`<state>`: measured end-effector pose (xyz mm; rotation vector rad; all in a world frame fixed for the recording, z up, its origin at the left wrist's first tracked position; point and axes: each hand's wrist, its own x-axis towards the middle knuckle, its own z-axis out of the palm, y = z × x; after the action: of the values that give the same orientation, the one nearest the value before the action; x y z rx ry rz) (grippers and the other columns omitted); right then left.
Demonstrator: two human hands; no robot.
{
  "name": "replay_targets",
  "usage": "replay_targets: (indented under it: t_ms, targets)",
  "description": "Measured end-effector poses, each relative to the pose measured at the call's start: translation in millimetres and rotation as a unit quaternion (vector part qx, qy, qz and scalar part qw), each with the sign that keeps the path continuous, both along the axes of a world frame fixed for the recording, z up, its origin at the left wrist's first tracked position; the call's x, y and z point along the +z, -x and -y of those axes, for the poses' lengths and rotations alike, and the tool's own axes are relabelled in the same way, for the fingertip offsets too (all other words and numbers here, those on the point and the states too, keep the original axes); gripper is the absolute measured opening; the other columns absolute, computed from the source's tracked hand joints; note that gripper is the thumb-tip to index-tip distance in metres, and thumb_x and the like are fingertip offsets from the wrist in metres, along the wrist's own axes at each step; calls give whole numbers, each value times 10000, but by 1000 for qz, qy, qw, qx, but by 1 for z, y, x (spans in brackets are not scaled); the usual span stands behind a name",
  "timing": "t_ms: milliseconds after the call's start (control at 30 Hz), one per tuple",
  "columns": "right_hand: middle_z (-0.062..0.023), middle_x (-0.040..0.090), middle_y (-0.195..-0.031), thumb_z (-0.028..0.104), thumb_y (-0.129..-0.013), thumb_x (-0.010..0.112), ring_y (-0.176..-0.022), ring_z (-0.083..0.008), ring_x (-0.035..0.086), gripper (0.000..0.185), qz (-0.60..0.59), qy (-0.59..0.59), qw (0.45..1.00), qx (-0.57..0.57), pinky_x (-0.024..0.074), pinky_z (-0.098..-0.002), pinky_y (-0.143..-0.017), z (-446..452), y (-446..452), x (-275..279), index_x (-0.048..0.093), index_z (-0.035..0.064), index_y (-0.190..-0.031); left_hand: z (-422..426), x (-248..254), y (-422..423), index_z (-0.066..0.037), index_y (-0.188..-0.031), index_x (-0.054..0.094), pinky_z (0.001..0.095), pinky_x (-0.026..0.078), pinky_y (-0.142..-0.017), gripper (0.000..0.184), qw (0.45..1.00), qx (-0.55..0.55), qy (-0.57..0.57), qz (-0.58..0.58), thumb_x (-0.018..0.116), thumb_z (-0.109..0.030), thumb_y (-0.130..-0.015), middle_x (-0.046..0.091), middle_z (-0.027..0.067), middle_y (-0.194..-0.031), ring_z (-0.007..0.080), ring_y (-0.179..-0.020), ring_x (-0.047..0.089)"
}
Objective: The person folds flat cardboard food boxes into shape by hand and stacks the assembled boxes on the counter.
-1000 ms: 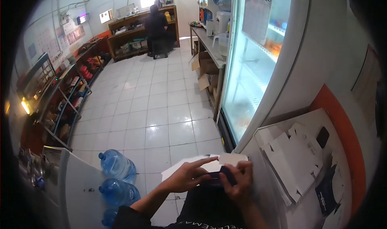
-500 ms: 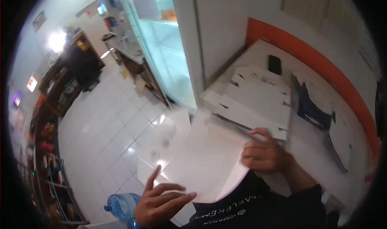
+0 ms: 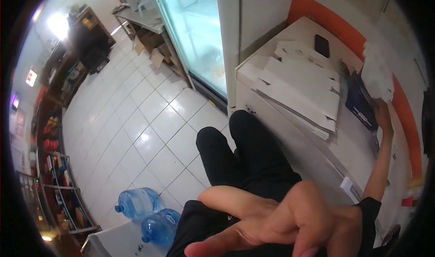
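At the bottom centre is my left hand (image 3: 290,223), close to the camera, its fingers apart and bent with nothing in them. My right hand (image 3: 382,114) reaches to the far right of the white counter (image 3: 290,125). Its fingers are at the lower edge of a blurred white cardboard sheet (image 3: 378,71), which stands up against the wall. Beside that hand lies a dark blue printed piece of card (image 3: 358,103). Left of it is a stack of flat white box blanks (image 3: 301,87) with cut slots. A black phone (image 3: 321,46) rests behind the stack.
Two large blue water bottles (image 3: 138,202) lie at lower left by a white surface (image 3: 113,241). A lit glass-door fridge (image 3: 195,35) stands beyond the counter. Shelves (image 3: 56,166) line the left side. Tiled floor (image 3: 131,125) stretches between them.
The white sheet that was between both hands over my lap has gone to the right with my right hand. My left hand has let go and come nearer the camera. The view has shifted.
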<state>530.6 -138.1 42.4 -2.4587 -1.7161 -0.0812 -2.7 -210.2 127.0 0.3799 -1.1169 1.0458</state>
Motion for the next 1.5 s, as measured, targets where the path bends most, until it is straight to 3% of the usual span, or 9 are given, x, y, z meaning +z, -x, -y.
replay_targets:
  t_ms: [300,500,600,667,800,933,1200,1333,1500]
  targets:
    - [-212,612,-1349,113,-1019,511,-1259,-363,574,414,1,-45,999,14,264,-458,-1253,25,-76,-59,561,16,-1417,-3,-5,-16,-81,-1231,578,506,470,-939,613,997,-21,-59,-37,526,-642,-991,636,204,-1158,342,-1041,625]
    - [-187,580,-1405,163,-1134,265,-1333,-314,538,466,279,168,941,91,150,-562,-1287,24,-54,-38,362,127,-1588,-14,-17,-22,-66,-1223,590,501,465,-931,591,990,7,-115,-86,537,-611,-1000,631,189,-1178,348,-1049,612]
    - [-204,550,-1460,287,-1132,309,-1357,-354,511,489,60,79,993,60,214,-470,-1270,-12,19,-4,389,63,-1560,-46,-33,-25,-59,-1219,596,499,463,-927,580,950,150,-188,-199,542,-595,-1005,629,182,-1188,351,-1053,606]
    - [-260,541,-1462,395,-1094,417,-1333,-408,517,595,-47,-26,998,41,305,-414,-1220,-42,44,-31,416,-20,-1520,-80,-46,-34,-54,-1217,600,497,461,-925,573,835,333,-268,-346,546,-584,-1008,627,178,-1195,353,-1056,601]
    - [-286,541,-1439,605,-1020,511,-1311,-402,556,816,3,37,999,11,434,-491,-1128,-53,93,-14,410,-35,-1515,-134,-97,-74,-52,-1335,584,540,381,-1152,574,367,615,-408,-567,683,-477,-962,584,188,-1364,361,-1350,507]
    - [-301,683,-982,521,-966,637,-966,-464,670,639,4,-88,995,49,521,-543,-875,-44,104,-17,618,-71,-1204,-179,-144,-81,-91,-1366,618,526,369,-1194,541,209,568,-515,-607,701,-436,-957,522,171,-1525,372,-1454,437]
    - [-196,713,-836,283,-985,687,-806,-384,703,303,-34,-424,892,155,557,-470,-773,-23,160,-4,690,-15,-1041,-238,-125,-82,-78,-1157,733,451,530,-975,254,318,495,-582,-561,616,-241,-1002,726,146,-1181,344,-1132,670]
    - [-168,734,-970,201,-991,676,-871,-231,721,218,-288,-245,904,201,577,-372,-777,33,236,5,703,-15,-977,-226,-85,-77,-83,-1165,729,461,552,-846,229,360,555,-374,-650,619,-112,-966,752,174,-1032,377,-984,716]
    - [-252,373,-1544,382,-928,765,-1431,-351,423,933,-537,-272,743,292,415,-488,-1138,9,320,-18,199,16,-1573,-187,-60,-56,-80,-1278,713,401,577,-947,396,338,784,-249,-457,646,56,-911,732,137,-1243,342,-1252,658]
